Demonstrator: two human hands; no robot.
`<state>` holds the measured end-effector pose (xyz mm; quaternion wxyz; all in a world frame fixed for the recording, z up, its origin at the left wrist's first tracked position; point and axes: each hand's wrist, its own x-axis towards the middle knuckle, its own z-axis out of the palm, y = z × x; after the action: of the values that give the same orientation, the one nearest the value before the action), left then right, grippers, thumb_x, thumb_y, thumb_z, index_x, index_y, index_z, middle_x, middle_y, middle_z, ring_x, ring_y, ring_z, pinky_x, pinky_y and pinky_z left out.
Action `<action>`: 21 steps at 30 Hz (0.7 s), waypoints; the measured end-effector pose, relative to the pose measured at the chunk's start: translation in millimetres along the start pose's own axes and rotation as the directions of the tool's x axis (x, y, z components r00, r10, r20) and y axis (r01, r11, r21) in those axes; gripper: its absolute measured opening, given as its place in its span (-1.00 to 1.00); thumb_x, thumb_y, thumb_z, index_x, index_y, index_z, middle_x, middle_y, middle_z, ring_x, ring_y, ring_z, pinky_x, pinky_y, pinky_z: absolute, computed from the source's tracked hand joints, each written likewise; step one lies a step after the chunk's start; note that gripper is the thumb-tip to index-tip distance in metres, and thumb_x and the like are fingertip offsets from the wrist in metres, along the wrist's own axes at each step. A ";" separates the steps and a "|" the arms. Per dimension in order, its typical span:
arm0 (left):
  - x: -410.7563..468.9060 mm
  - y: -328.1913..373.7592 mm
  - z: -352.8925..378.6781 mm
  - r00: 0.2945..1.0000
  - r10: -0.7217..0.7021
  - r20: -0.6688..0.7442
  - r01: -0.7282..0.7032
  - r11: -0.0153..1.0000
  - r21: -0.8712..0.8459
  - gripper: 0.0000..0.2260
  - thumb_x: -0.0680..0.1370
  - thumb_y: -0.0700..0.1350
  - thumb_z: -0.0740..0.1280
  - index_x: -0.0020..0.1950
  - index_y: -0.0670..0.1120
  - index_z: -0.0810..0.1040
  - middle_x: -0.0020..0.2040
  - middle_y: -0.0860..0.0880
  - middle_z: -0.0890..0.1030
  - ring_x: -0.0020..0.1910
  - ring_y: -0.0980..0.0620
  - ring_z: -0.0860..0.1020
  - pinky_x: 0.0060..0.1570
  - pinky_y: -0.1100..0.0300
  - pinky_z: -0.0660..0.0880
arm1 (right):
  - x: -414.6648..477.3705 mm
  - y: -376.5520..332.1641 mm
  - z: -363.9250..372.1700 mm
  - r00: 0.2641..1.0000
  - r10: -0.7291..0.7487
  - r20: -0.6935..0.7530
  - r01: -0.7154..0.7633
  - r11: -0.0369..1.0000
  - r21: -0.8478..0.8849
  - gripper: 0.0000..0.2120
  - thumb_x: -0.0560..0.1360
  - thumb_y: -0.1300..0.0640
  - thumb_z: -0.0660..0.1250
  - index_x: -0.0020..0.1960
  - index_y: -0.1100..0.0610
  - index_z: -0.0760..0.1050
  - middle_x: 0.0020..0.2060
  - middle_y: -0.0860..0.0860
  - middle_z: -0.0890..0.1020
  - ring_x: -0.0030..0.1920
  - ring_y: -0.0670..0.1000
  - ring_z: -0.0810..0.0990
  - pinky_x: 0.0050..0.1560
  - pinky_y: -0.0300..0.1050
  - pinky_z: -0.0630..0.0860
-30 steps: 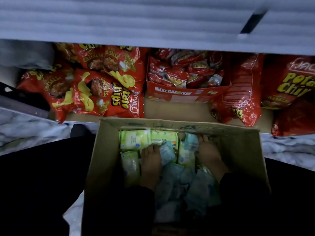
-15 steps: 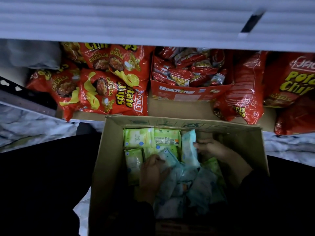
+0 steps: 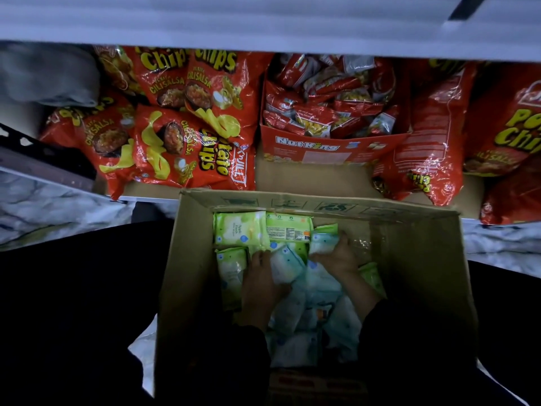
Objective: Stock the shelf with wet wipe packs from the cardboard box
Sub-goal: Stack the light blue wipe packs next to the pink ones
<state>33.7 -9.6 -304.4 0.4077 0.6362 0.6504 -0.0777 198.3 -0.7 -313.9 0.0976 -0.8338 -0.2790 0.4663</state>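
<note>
- Wet wipe packs: lay loose inside the cardboard box. Green ones stood in a row along its far wall and pale blue ones were heaped in the middle. None was visible on the shelf.
- Handling (judged): soft film pouches with a pliable, moist filling, probably light singly. The glossy wrap looked slippery. They did not look fragile, though a hard squeeze might strain the seal. The surest hold seemed to be across the narrow width, thumb on one face and fingers on the other.
- Left hand: fingers curled round the pale blue pack, gripping it at one end, low in the box.
- Right hand: fingers hooked over the upright pack near the box's centre. The firmness of the hold could not be told.
- Apple Fresh pack: lay face up in the far left corner, untouched.
- Surroundings: potato chip bags sprawled over the shelf's left part. A NutKing carton of small sachets sat in the middle, with more red bags to the right.
- Obstructions (judged): the box's far wall stood just beside the shelf edge, and the upper shelf board overhung the shelf. Only a bare strip before the carton looked free. The wipes' intended place was not shown.
</note>
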 end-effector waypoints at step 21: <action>-7.5 5.6 -36.8 0.988 0.121 0.092 -0.141 0.959 0.245 -0.43 0.44 -0.04 0.40 0.38 -0.12 0.27 0.29 -0.12 0.31 0.26 -0.12 0.39 0.17 0.06 0.37 | -39.8 14.5 -25.9 0.982 -0.092 -0.165 0.041 0.957 -0.286 -0.21 0.23 0.08 0.55 0.34 0.29 0.28 0.29 0.25 0.34 0.30 0.23 0.29 0.24 -0.03 0.24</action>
<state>21.8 8.5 -273.2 0.3527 0.7209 0.5758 -0.1562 208.9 -32.4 -277.1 0.0181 -0.8672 -0.3607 0.3428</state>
